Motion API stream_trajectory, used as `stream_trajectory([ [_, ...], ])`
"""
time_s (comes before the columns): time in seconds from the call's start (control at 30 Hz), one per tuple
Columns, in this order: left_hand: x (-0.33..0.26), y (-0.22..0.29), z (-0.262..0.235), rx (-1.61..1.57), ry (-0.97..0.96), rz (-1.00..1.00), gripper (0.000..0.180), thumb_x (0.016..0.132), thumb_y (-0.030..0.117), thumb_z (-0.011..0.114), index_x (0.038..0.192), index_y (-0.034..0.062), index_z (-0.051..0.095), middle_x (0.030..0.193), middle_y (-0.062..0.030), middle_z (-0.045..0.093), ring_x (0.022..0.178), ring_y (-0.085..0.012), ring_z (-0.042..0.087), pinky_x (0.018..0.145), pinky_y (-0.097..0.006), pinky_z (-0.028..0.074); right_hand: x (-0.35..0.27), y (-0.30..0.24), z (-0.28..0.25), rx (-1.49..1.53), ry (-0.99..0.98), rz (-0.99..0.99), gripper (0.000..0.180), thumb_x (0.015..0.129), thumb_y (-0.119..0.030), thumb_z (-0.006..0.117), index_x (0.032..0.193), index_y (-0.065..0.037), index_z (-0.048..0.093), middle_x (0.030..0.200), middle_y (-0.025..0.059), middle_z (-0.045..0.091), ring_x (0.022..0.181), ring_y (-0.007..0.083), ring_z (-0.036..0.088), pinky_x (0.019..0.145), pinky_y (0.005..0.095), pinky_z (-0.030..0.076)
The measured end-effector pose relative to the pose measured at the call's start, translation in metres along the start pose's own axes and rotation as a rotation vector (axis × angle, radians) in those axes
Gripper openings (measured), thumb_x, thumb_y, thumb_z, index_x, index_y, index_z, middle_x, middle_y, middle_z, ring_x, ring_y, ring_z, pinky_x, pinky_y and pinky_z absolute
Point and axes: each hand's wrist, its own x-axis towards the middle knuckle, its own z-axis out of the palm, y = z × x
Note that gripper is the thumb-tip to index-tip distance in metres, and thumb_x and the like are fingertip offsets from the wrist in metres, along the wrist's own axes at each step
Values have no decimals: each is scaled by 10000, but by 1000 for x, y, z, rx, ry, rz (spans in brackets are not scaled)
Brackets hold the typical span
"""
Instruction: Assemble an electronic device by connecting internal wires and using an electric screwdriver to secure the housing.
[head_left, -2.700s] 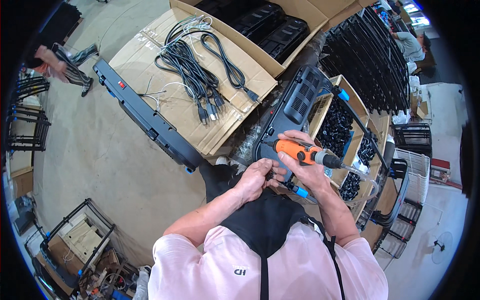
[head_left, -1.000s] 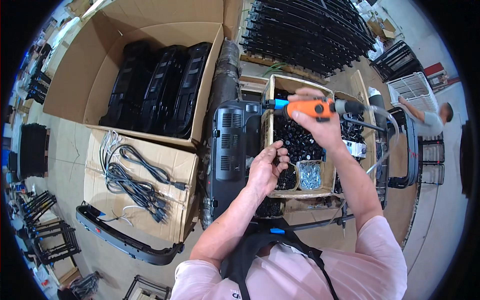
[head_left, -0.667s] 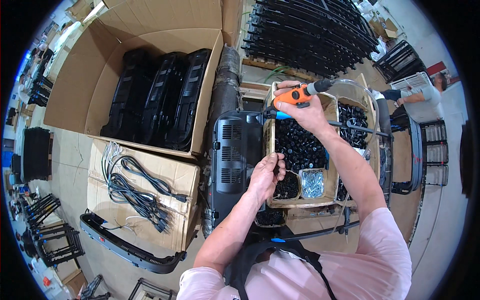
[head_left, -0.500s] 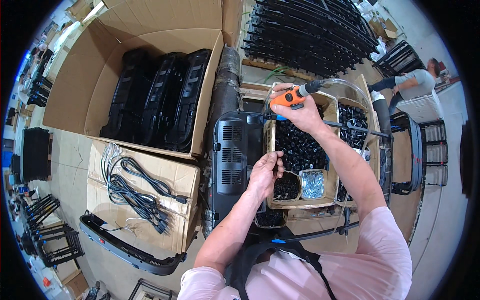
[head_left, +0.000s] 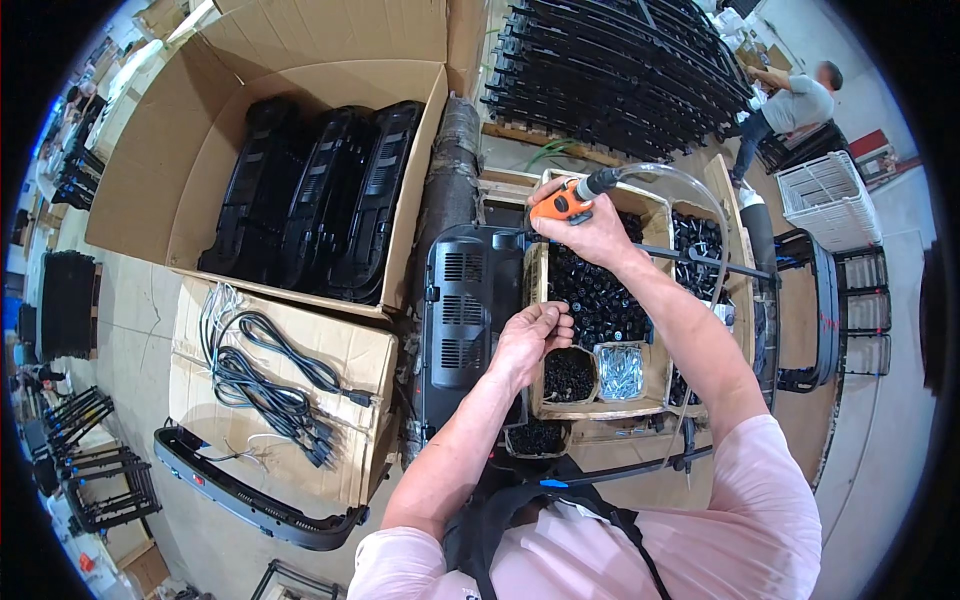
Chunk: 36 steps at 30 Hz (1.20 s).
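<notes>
My right hand (head_left: 596, 236) is wrapped round an orange pneumatic screwdriver (head_left: 563, 204) at the far end of a black plastic housing (head_left: 462, 285) with vent slots. A clear air hose (head_left: 708, 192) runs from the tool's dark fitting. The tip is hidden behind the tool and hand. My left hand (head_left: 527, 340) is closed, fingertips pinched together, over the near wall of the wooden bin; anything between them is too small to make out. Below it sit a tub of small black screws (head_left: 568, 376) and a tub of silver screws (head_left: 620, 370).
The wooden bin (head_left: 662, 395) holds many round black parts (head_left: 600, 300). Left of the housing stands a cardboard box (head_left: 420, 150) with black covers. Coiled black cables (head_left: 270, 390) lie on another carton (head_left: 200, 370). Black frames (head_left: 610, 80) are stacked beyond; a person (head_left: 800, 105) stands far right.
My right hand has shifted slightly left and nearer with the screwdriver. My left hand stays pinched in nearly the same spot. The person at far right has risen from sitting and moved away.
</notes>
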Motion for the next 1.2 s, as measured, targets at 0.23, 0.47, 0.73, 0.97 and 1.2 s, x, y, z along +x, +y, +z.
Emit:
stream_trajectory([
  [0.23, 14, 16, 6, -29, 127, 108, 218, 1127, 202, 544, 1221, 12, 595, 1015, -119, 724, 834, -190, 691, 768, -332, 608, -10, -20, -5, 105, 39, 20, 428, 863, -99, 837, 1256, -40, 678, 1136, 45, 755, 1063, 127, 695, 977, 326, 575],
  [0.47, 41, 47, 11, -470, 222, 117, 225, 1120, 312, 563, 1076, 101, 630, 856, -1, 630, 741, -139, 586, 665, -282, 506, -42, -47, -23, 294, 2, 30, 509, 886, -127, 849, 1327, -25, 618, 1204, 107, 759, 1157, 191, 700, 1056, 381, 562],
  [0.73, 65, 55, 12, -845, 64, 131, 250, 1135, 347, 507, 1064, 118, 576, 798, 19, 518, 710, -137, 485, 612, -280, 433, -56, -55, -19, 371, 69, 38, 495, 894, -122, 833, 1332, -43, 616, 1224, 96, 739, 1155, 175, 689, 1058, 363, 557],
  [0.97, 58, 57, 14, -908, 19, 171, 233, 1132, 327, 521, 1069, 113, 590, 811, 9, 532, 742, -144, 504, 630, -279, 439, -53, -59, -15, 261, 58, 16, 533, 885, -116, 835, 1354, -24, 599, 1246, 128, 749, 1165, 192, 703, 1061, 375, 559],
  [1.2, 49, 62, 15, -928, 80, 220, 226, 1146, 298, 493, 1078, 114, 605, 838, 7, 570, 768, -152, 542, 660, -292, 477, -48, -62, -5, 244, 35, 32, 518, 905, -130, 825, 1361, -39, 598, 1244, 100, 754, 1194, 186, 684, 1117, 390, 518],
])
